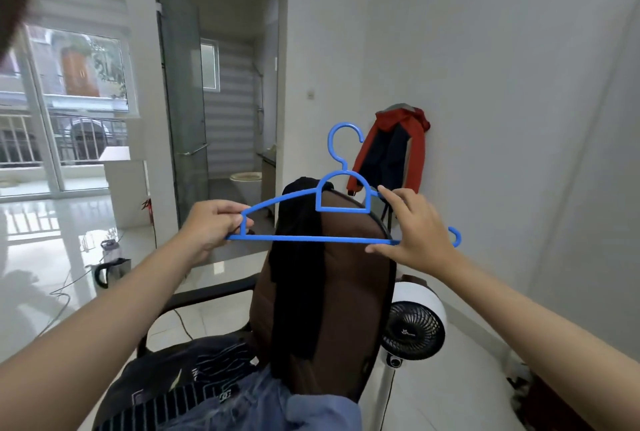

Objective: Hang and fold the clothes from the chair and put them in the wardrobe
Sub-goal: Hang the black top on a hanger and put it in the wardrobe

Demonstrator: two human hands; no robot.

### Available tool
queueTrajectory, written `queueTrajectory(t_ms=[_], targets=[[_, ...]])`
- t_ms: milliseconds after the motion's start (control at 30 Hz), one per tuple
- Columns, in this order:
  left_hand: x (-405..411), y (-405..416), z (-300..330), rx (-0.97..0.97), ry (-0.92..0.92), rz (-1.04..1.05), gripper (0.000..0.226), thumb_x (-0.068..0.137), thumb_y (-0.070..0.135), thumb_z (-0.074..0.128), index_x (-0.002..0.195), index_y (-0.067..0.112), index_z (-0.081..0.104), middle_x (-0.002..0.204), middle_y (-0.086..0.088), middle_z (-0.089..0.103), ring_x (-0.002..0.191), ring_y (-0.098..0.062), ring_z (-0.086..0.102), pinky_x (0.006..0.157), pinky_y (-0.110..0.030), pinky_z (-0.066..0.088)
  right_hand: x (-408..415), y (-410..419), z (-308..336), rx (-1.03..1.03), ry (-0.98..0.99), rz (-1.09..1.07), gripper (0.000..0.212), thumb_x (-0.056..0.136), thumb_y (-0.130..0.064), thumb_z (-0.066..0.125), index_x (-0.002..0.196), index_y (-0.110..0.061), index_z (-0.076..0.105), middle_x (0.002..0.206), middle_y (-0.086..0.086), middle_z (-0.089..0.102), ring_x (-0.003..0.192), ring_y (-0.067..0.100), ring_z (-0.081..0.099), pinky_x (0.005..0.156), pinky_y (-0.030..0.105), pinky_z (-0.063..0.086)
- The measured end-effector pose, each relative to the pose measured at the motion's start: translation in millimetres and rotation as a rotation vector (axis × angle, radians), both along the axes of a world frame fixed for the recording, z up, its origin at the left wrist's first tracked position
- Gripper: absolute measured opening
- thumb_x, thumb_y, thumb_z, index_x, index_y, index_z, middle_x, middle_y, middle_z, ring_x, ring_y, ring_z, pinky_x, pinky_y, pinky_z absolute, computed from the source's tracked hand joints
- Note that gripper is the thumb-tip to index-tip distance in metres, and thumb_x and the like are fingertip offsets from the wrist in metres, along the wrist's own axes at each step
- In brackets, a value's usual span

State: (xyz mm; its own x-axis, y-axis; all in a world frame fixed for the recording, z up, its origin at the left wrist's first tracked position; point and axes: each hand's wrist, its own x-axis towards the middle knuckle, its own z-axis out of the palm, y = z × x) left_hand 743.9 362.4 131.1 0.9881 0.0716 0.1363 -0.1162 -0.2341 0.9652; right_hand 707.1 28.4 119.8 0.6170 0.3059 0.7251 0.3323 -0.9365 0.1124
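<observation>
Currently both hands hold blue hanger (341, 219) above chair (346, 292): left hand (211, 228) pinches its end, right hand (414, 226) fingers loosely around its arm. Black garment (299, 278) drapes over the backrest, likely limp, light; grab at shoulders.

hanger (341, 239): blue | chair (349, 292): brown | draped garment (298, 274): black | jacket (391, 150): red, navy | folded cloth (249, 406): possibly denim-blue

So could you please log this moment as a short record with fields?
held item: blue plastic clothes hanger, bare, hook up
left hand: pinches the hanger's left end
right hand: fingers on its right shoulder and bar
chair: brown padded office chair
on backrest: black garment
on seat: blue denim garment, dark patterned clothes
</observation>
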Motion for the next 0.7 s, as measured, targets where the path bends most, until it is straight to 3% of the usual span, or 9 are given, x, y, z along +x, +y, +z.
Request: queueTrajectory(t_ms=[67, 167, 300, 400, 533, 633, 700], targets=[[17.0, 3.2, -6.2, -0.014, 0.000, 0.007, 0.027, 0.090, -0.003, 0.050, 0.090, 0.018, 0.066, 0.087, -0.004, 0.070, 0.085, -0.016, 0.065, 0.081, -0.036, 0.052, 11.2, 3.4, -6.3, -0.010, 0.006, -0.012, 0.100, 0.063, -0.075, 0.063, 0.138, -0.011, 0.042, 0.115, 0.007, 0.053, 0.090, 0.023, 0.053, 0.070, 0.041, 0.050], [45.7, 10.2, -14.7, -0.046, -0.040, 0.048, 0.028, 0.090, 0.001, 0.055, 0.114, 0.013, 0.063, 0.098, -0.007, 0.067, 0.082, -0.015, 0.061, 0.068, -0.027, 0.049, 28.3, 15.2, -11.9, -0.018, -0.005, -0.029, 0.098, 0.066, -0.076, 0.061, 0.136, -0.009, 0.045, 0.109, 0.008, 0.054, 0.088, 0.024, 0.053, 0.067, 0.041, 0.050], [91.0, 28.3, -29.7, -0.047, -0.023, 0.037, 0.044, 0.091, 0.009, 0.058, 0.133, 0.009, 0.048, 0.109, -0.007, 0.062, 0.095, -0.021, 0.061, 0.082, -0.032, 0.049, 51.1, 37.7, -18.4, -0.020, -0.029, -0.116, 0.096, 0.066, -0.076, 0.059, 0.134, -0.009, 0.048, 0.107, 0.010, 0.055, 0.083, 0.025, 0.055, 0.062, 0.040, 0.051], [123.2, 43.5, -36.5, -0.034, 0.021, -0.022, 0.047, 0.089, 0.010, 0.059, 0.134, 0.009, 0.047, 0.104, -0.008, 0.066, 0.101, -0.024, 0.063, 0.090, -0.039, 0.049, 69.7, 57.2, -21.4, -0.013, -0.049, -0.201, 0.096, 0.064, -0.073, 0.064, 0.134, -0.008, 0.048, 0.106, 0.012, 0.055, 0.084, 0.027, 0.055, 0.062, 0.039, 0.051], [158.7, 53.1, -47.6, -0.005, 0.013, -0.150, 0.042, 0.088, 0.010, 0.059, 0.129, 0.009, 0.050, 0.110, -0.011, 0.065, 0.095, -0.019, 0.061, 0.079, -0.029, 0.048, 89.8, 82.4, -22.9, 0.027, -0.068, -0.328, 0.097, 0.056, -0.060, 0.080, 0.131, -0.005, 0.052, 0.102, 0.015, 0.055, 0.083, 0.030, 0.056, 0.063, 0.037, 0.051], [179.9, 48.6, -58.1, 0.014, 0.039, -0.256, 0.039, 0.089, 0.016, 0.059, 0.127, 0.009, 0.052, 0.113, -0.010, 0.063, 0.104, -0.021, 0.061, 0.090, -0.032, 0.047, 94.5, 93.5, -27.0, 0.067, -0.055, -0.450, 0.094, 0.055, -0.058, 0.082, 0.131, -0.009, 0.052, 0.101, 0.013, 0.056, 0.084, 0.029, 0.056, 0.064, 0.037, 0.048], [191.4, 38.6, -63.4, 0.016, 0.044, -0.304, 0.037, 0.090, 0.018, 0.059, 0.125, 0.009, 0.053, 0.113, -0.009, 0.063, 0.105, -0.020, 0.060, 0.090, -0.030, 0.047, 96.4, 95.4, -29.1, 0.075, -0.051, -0.510, 0.093, 0.055, -0.057, 0.082, 0.130, -0.010, 0.051, 0.101, 0.012, 0.055, 0.084, 0.029, 0.055, 0.065, 0.036, 0.046]])
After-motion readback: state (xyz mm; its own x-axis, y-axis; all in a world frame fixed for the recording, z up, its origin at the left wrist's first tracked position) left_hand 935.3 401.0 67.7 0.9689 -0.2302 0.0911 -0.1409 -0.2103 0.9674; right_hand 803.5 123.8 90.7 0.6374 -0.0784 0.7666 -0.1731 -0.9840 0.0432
